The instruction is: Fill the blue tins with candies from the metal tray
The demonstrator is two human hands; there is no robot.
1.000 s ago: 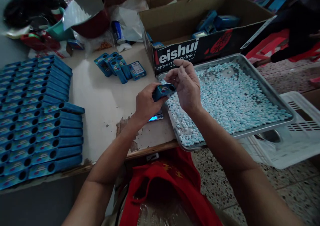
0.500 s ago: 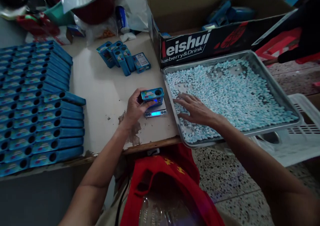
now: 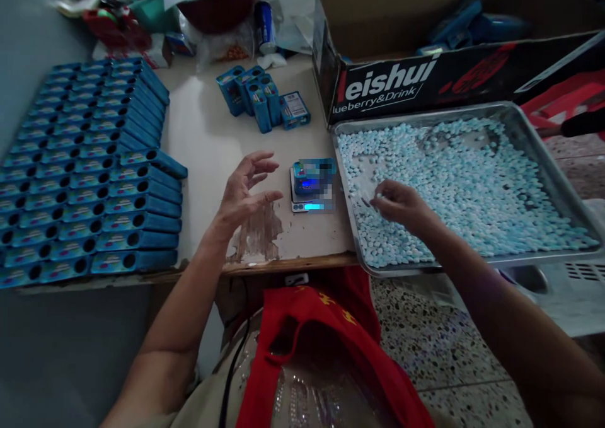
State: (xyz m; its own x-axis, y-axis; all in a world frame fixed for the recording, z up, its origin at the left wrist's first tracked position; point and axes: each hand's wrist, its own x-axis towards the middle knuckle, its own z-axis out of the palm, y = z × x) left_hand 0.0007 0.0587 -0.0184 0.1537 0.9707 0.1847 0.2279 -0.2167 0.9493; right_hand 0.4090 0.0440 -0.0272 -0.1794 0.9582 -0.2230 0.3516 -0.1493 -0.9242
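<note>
A blue tin (image 3: 309,174) stands on a small digital scale (image 3: 299,207) with a lit display; part of both is pixelated. Just left of it, my left hand (image 3: 248,191) is held open in the air, holding nothing. Over the left part of a metal tray (image 3: 352,217) of pale blue and white candies (image 3: 454,195), my right hand (image 3: 394,202) has its fingertips pinched together. Whatever is between those fingertips is too small to make out.
Rows of blue tins (image 3: 89,169) fill the table's left side. Several loose tins (image 3: 259,100) stand behind the scale. A cardboard box (image 3: 382,84) with blue items is behind the tray. Bowls, a plastic bag and a blue can (image 3: 265,28) sit at the back.
My left hand has let go of the tin and moved left, leaving it on the scale. My right hand's spread fingers have drawn together over the candies. The view has shifted.
</note>
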